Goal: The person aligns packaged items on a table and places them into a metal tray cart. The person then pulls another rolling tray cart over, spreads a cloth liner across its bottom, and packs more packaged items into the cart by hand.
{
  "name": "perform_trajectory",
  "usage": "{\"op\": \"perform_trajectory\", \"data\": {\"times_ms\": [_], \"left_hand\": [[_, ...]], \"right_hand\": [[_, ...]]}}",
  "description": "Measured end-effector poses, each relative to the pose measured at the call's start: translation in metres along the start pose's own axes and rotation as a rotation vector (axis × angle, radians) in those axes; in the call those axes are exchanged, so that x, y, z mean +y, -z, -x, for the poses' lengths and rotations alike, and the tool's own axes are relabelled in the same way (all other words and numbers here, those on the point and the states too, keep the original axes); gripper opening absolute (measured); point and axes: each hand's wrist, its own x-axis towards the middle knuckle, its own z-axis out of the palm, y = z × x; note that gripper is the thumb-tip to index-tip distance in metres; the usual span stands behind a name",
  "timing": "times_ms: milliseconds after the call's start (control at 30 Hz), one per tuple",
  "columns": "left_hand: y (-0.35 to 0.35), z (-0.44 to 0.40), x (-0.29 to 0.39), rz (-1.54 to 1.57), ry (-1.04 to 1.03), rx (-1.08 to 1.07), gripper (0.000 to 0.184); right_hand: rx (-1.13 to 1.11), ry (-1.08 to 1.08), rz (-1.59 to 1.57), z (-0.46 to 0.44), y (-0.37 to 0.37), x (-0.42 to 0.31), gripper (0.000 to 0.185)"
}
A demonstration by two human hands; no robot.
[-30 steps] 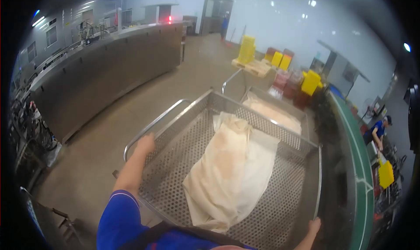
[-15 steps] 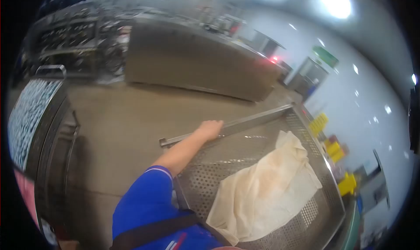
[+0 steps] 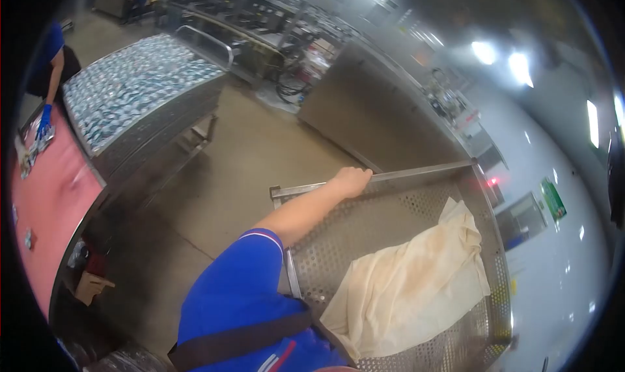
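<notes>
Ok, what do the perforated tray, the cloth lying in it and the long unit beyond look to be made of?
Perforated tray: metal, likely stainless steel; grey sheen, punched holes.
Cloth: woven fabric, perhaps cotton; matte cream, soft folds, brownish patch.
Long unit: smooth sheet metal, probably steel; dull reflections.

The cloth (image 3: 416, 274) is cream with a tan stain; the sleeve (image 3: 234, 274) is blue with white-and-red trim; the sheet (image 3: 49, 203) is pink; the floor (image 3: 241, 137) is brown.
</notes>
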Motion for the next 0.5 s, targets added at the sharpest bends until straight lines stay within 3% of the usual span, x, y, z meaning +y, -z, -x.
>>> {"op": "perform_trajectory", "data": {"times_ms": [233, 500], "left_hand": [[0.102, 0.053, -0.134, -0.067, 0.216, 0.118, 0.022], [0.174, 0.109, -0.26, -0.205, 0.547, 0.247, 0.027]], "right_hand": [[-0.052, 0.209, -0.069, -0.005, -0.064, -0.181, 0.033], [-0.131, 0.34, -0.016, -0.014, -0.225, -0.246, 0.032]]}}
